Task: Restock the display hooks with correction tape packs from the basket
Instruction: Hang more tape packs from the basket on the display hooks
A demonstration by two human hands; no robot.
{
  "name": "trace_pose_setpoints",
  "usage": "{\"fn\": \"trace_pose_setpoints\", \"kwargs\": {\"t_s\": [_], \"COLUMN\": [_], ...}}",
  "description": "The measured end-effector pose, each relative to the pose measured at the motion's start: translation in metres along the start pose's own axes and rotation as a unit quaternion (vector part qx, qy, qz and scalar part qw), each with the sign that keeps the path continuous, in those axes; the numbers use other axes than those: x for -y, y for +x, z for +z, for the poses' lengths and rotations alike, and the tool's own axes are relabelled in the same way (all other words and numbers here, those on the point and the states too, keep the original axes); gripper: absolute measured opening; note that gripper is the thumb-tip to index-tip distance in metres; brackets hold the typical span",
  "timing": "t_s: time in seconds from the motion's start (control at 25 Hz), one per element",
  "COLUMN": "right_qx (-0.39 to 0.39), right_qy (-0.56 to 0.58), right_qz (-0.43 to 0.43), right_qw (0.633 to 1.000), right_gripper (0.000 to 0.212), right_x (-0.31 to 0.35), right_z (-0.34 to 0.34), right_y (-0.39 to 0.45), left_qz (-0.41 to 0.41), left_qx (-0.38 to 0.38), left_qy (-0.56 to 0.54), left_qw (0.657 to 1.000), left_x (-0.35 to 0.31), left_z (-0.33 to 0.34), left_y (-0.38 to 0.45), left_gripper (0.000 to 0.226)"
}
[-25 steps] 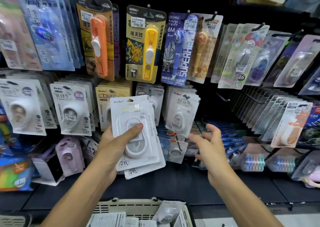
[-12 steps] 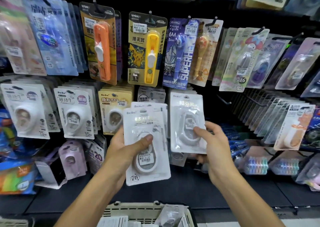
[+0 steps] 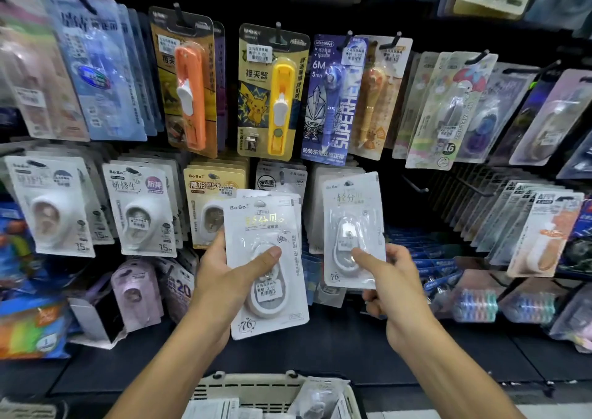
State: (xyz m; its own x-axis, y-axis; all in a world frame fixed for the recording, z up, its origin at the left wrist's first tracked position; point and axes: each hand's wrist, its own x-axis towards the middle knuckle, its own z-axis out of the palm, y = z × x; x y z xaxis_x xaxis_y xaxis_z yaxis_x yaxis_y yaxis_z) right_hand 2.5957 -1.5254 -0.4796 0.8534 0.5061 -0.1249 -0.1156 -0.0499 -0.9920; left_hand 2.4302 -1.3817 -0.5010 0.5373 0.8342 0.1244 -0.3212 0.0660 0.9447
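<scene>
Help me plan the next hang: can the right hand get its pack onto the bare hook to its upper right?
Probably yes. The right hand pinches one white pack just left of the bare hook; nothing hangs there, and the left hand holds its stack aside.

A dark display wall [image 3: 400,175] fills the view, hung with rows of carded stationery on black hooks [image 3: 416,186]. Below it runs a dark shelf [image 3: 432,361]. A strip of pale floor [image 3: 480,414] shows at the near right.
</scene>
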Motion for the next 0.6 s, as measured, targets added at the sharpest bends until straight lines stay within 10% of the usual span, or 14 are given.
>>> {"fn": "trace_pose_setpoints", "kwargs": {"t_s": [0.2, 0.6], "right_qx": [-0.013, -0.078], "right_qy": [0.029, 0.073], "right_qz": [-0.016, -0.091], "right_qw": [0.999, 0.99], "right_gripper": [0.003, 0.031], "right_x": [0.0019, 0.006], "right_z": [0.0014, -0.0038], "right_y": [-0.0012, 0.0048], "left_qz": [-0.006, -0.004], "left_qx": [-0.007, -0.001], "left_qy": [-0.014, -0.019], "left_qw": [1.0, 1.0], "left_x": [-0.0021, -0.0031], "left_z": [-0.0019, -0.0031], "left_y": [0.0015, 0.0033], "left_gripper": [0.053, 0.053]}}
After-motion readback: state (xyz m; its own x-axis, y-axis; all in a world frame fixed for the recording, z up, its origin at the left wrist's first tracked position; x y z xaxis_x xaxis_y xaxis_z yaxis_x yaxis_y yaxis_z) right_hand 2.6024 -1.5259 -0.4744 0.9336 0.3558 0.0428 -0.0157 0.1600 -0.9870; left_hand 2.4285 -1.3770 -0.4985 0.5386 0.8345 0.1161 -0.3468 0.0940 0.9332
